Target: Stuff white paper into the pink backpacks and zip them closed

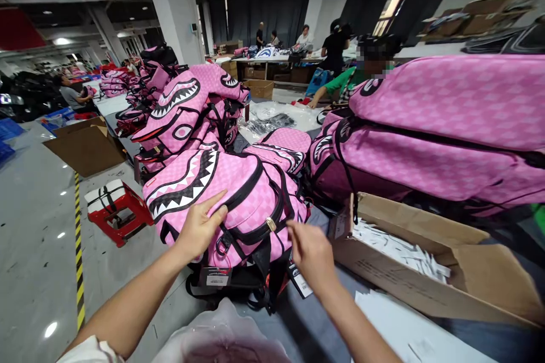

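A pink checkered backpack with a black-and-white shark-mouth print lies in front of me. My left hand is on it, thumb and forefinger closing on the fabric beside a black curved zipper. My right hand is curled with fingertips pinched at the backpack's right edge, near a gold zipper pull. What those fingertips hold is too small to make out. Two hang tags show below: a dark one with a white label and a white one. Black straps dangle at the near side.
Pink backpacks are piled at the left and right. An open cardboard box of white paper slips stands at the right. A red stool is on the floor. Across the table, a person in a green sleeve reaches toward clear plastic bags.
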Demonstrator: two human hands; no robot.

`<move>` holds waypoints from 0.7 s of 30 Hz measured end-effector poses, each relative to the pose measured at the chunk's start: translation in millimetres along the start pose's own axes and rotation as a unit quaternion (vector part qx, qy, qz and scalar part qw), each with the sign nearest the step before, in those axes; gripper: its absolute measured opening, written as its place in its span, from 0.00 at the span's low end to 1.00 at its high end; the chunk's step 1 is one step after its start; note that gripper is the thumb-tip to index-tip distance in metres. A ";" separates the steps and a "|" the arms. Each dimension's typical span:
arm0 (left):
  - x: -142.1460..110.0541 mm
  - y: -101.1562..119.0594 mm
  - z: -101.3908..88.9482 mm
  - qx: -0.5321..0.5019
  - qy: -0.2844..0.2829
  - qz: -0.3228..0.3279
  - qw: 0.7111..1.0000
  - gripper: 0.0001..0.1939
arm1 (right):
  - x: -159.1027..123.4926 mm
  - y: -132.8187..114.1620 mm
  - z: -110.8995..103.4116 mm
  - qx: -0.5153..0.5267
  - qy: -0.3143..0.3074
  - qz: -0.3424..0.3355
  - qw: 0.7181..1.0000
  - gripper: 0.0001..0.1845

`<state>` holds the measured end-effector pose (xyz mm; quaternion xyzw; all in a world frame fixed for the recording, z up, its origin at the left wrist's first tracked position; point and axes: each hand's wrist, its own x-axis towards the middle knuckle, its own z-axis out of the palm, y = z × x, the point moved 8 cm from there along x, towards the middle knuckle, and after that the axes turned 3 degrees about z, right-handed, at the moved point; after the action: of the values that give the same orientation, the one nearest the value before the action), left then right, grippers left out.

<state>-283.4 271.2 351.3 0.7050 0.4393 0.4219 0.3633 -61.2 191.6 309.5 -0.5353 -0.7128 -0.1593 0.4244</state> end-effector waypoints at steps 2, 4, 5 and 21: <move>1.2 -1.1 17.9 0.021 -0.022 0.001 1.000 0.28 | -27.6 -25.4 1.1 0.081 -0.028 0.046 0.995 0.08; 4.0 -1.4 33.7 0.039 -0.047 0.005 0.998 0.29 | -41.7 -42.1 8.9 0.142 -0.063 0.089 0.984 0.08; 5.5 -1.7 41.0 0.042 -0.064 0.006 0.997 0.30 | -44.9 -44.2 13.3 0.163 -0.075 0.108 0.978 0.09; -4.9 -13.8 96.0 0.080 -0.141 -0.001 0.987 0.34 | -98.1 28.9 92.6 0.377 -0.096 0.517 0.763 0.22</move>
<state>-201.2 258.0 301.3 0.7836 0.4169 0.2813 0.3646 -68.9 203.9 172.4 -0.6322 -0.3676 0.4179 0.5391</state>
